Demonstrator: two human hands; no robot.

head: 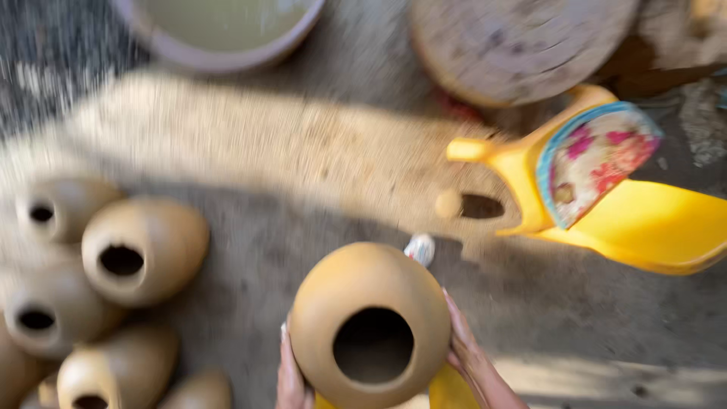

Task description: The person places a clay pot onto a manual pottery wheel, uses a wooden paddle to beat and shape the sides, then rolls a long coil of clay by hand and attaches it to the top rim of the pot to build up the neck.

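The round brown clay pot with a dark hole (369, 326) is held between the left hand (291, 379) and the right hand (471, 356), fingers pressed flat on its sides, above the dirt ground (303, 151). More clay pots (144, 250) are seen at the ground's left edge; a yellow plastic chair (644, 220) is seen at the right.

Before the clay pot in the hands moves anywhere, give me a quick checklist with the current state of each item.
1. Two-sided hold: left hand and right hand press on opposite sides of the round clay pot. Ok.
2. Pot opening: faces the camera, rim looks whole, though the picture is blurred. Ok.
3. Cracks on the pot wall: blur hides fine detail. Cannot tell.
4. Space on the left: a cluster of similar pots lies close by on the ground. Not ok for a wide swing.
5. Space on the right: the tipped yellow plastic chair lies apart from the pot. Ok.
6. Small white object just behind the pot: contact unclear. Cannot tell.
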